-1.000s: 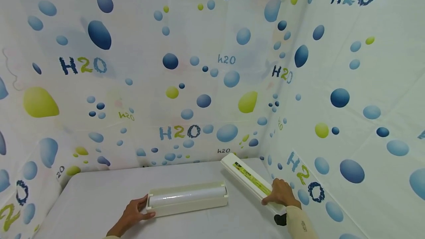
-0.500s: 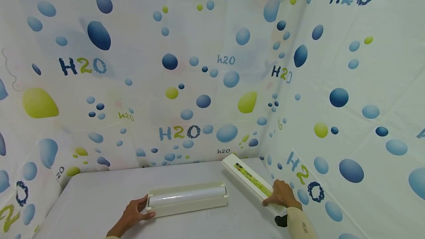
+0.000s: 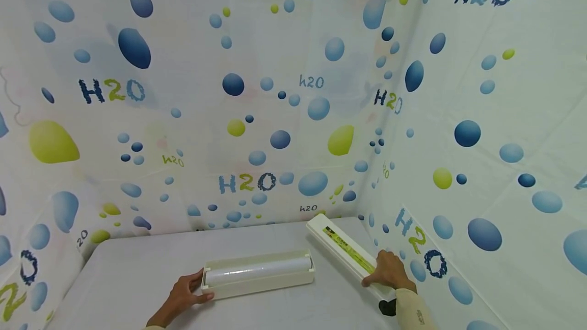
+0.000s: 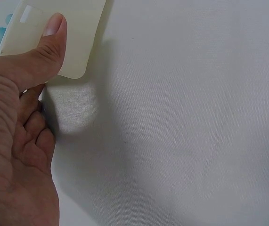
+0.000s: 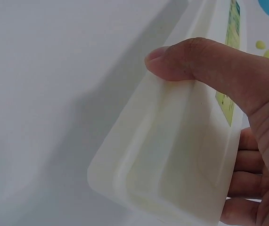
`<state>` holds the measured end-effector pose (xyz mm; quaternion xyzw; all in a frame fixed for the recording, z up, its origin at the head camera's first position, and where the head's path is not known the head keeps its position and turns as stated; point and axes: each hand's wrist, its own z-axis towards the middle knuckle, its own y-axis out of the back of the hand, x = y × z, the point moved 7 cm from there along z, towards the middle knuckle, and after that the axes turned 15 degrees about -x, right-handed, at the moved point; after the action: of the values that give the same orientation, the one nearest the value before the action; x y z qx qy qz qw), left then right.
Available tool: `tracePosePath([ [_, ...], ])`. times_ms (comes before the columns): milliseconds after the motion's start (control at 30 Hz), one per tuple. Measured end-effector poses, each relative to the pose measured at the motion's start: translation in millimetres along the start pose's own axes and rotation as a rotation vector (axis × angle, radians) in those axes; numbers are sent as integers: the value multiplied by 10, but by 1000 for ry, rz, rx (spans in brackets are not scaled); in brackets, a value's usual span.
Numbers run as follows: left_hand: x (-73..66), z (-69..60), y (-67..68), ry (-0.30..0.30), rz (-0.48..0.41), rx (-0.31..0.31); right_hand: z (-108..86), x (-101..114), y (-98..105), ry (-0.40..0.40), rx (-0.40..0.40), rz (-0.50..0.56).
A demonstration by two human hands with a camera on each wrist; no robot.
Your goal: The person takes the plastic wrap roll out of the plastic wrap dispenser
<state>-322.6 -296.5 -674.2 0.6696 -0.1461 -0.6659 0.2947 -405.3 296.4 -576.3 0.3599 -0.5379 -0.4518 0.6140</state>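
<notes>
An open cream box [image 3: 261, 289] holding a shiny roll of clear film [image 3: 259, 270] lies on the white table. The left hand [image 3: 182, 297] grips its left end; in the left wrist view that hand's thumb lies on the box's side [image 4: 80, 47]. To the right, a long cream lid [image 3: 321, 225] with a yellow-green label [image 3: 348, 249] slants toward the person. The right hand [image 3: 390, 271] holds the lid near its closer end, thumb on one long edge and fingers at the other, as the right wrist view shows on the lid [image 5: 143, 141].
The table [image 3: 137, 264] has a white cover. Behind and to the right hang white sheets [image 3: 192, 65] printed with blue and green drops and H2O lettering. A small black object [image 3: 387, 307] is beside the right sleeve [image 3: 415, 309].
</notes>
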Motion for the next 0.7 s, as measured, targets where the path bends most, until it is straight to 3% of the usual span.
tracePosePath([
  [467,-50,-7,22,-28,-14,-10,-40,-65,-28,-23,11,-3],
  [700,-35,-32,12,-7,-27,-9,-77,-103,-76,-41,24,3],
])
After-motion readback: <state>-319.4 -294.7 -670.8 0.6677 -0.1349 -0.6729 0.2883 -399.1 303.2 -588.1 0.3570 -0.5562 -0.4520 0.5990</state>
